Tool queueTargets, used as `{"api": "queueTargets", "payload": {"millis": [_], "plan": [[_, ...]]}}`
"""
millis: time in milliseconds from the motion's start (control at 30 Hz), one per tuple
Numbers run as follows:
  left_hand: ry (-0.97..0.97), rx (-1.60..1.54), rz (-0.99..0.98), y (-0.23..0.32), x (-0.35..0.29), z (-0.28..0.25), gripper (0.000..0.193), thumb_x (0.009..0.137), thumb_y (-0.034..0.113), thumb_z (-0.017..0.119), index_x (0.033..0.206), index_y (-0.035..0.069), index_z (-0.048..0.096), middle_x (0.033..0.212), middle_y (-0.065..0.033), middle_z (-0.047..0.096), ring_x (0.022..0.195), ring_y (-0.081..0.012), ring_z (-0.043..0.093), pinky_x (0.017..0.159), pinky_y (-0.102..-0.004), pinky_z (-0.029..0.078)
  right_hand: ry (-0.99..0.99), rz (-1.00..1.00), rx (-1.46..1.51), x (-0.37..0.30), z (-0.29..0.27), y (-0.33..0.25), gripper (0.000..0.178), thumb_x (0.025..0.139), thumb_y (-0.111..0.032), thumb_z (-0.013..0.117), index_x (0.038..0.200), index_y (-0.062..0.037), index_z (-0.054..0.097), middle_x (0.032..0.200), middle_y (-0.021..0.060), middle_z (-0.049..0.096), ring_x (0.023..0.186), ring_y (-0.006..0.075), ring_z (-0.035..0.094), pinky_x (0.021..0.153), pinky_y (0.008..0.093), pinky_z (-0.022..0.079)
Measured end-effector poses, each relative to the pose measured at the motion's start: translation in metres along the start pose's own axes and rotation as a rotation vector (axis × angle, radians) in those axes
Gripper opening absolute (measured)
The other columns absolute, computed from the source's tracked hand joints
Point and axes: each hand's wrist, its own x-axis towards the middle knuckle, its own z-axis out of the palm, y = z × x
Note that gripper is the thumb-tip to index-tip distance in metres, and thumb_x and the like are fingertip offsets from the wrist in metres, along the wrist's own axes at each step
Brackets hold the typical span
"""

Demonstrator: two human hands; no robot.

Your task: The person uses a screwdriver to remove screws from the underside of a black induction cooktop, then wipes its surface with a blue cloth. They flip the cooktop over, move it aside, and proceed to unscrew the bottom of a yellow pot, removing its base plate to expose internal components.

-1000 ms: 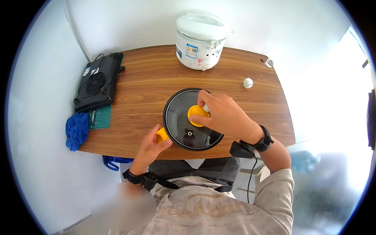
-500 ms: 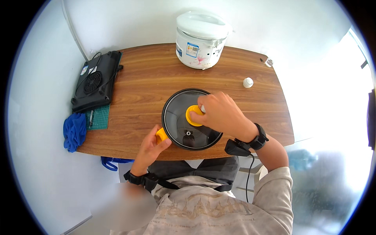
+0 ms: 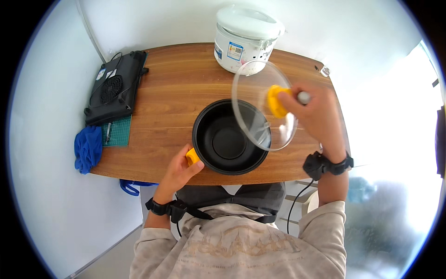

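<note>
A black pan [image 3: 230, 143] with a round, deep bowl stands uncovered on the wooden table, its inside bare. My left hand [image 3: 179, 169] is closed around its yellow side handle [image 3: 192, 156] at the lower left. My right hand [image 3: 318, 114] grips the yellow knob [image 3: 278, 101] of a clear glass lid [image 3: 251, 93]. The lid hangs tilted above the pan's right side, partly overlapping the pan and rice cooker from here. By my right thumb shows a small greyish-white round thing [image 3: 303, 97]; whether it is in the hand or behind it, I cannot tell.
A white rice cooker [image 3: 251, 28] stands at the back. On the left, a black flat appliance [image 3: 114, 90] lies by a green mat [image 3: 121, 132] and a blue cloth [image 3: 88, 149]. A small clear cup [image 3: 324, 71] sits near the right edge.
My right hand has lifted the lid off the pan, up and to the right, tilting it. The pan's inside now shows. My left hand stays on the handle; the view has shifted slightly.
</note>
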Motion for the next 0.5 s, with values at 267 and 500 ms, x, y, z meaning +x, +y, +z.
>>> {"api": "queueTargets", "payload": {"millis": [267,500], "plan": [[-0.041,0.146,0.035,-0.006,0.004,-0.006,0.039,0.094,0.026,0.072,0.122,0.006,0.053,0.102,-0.0026,0.054,0.095,-0.0118,0.049,0.086,-0.0274,0.043,0.165,0.283,-0.15,-0.026,-0.025,0.097,0.034,0.084,-0.03,0.075,0.072,-0.0003,0.064,0.054,0.0036,0.052,0.05,0.0107,0.045,0.049,0.03,0.038],[0.127,0.553,0.218,-0.004,0.0,-0.016,0.067,0.09,0.04,0.073,0.14,0.006,0.043,0.13,-0.0114,0.053,0.126,-0.0249,0.049,0.107,-0.0389,0.04,0.031,0.274,-0.339,-0.047,-0.004,0.164,0.033,0.082,-0.03,0.074,0.076,0.0011,0.066,0.06,0.0203,0.059,0.055,0.0332,0.059,0.055,0.0398,0.046]]}}
